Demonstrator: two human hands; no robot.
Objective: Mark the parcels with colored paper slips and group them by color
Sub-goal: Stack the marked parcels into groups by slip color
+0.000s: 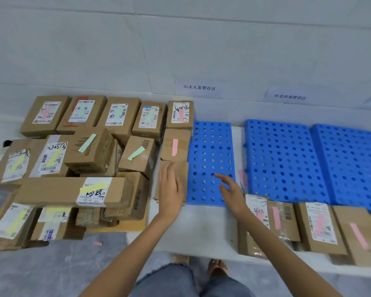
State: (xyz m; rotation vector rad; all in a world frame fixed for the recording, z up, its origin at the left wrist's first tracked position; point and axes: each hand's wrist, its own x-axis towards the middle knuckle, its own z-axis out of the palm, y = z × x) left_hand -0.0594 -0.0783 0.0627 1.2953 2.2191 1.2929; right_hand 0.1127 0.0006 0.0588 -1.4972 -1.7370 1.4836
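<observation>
Many brown cardboard parcels lie on the floor, each with a coloured paper slip. At the left, a long box with a yellow slip lies among yellow- and green-marked ones. A small box with a pink slip sits by the blue pallet. My left hand is open, its fingers straight, over a plain parcel with no slip showing. My right hand hovers open above the pallet's near edge, holding nothing. Pink-marked parcels line the lower right.
Two more blue perforated pallets lie to the right. Paper signs hang on the white wall behind. A loose pink slip lies on the grey floor. A white sheet lies under the pallets in front of my legs.
</observation>
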